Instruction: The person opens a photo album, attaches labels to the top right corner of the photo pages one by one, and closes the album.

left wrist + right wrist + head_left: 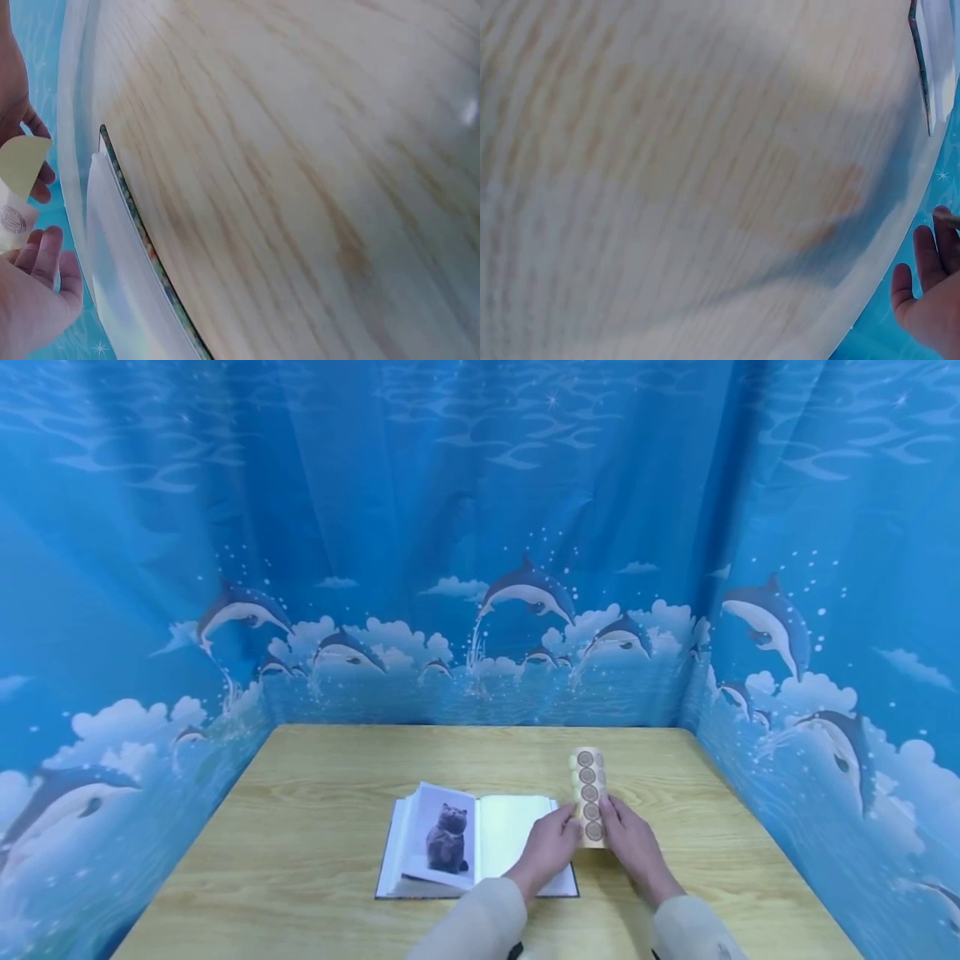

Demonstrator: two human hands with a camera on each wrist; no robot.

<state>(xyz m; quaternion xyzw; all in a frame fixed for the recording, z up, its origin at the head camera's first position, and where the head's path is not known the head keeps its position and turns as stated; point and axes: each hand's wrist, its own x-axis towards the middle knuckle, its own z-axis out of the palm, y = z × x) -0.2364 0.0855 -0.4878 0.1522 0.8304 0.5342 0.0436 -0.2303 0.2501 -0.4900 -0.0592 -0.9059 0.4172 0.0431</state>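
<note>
Both hands hold a narrow strip of round stickers (588, 777) upright above the table, right of the album. Several brown circular designs run in a column down it. My left hand (551, 843) pinches its lower left edge, overlapping the album's right page in the head view. On the opposite edge, my right hand (633, 843) grips the strip with the thumb in front. In the left wrist view a pale yellow flap (22, 161) shows on the strip between the two hands. The right wrist view catches only part of the right hand (934, 300), its fingers bent.
An open photo album (513, 827) lies on the wooden table (315, 827). Its left page bears a picture of a grey cat (447, 839) and lifts a little; the right page is blank white. Blue dolphin-print curtains (480, 485) enclose the table's back and sides.
</note>
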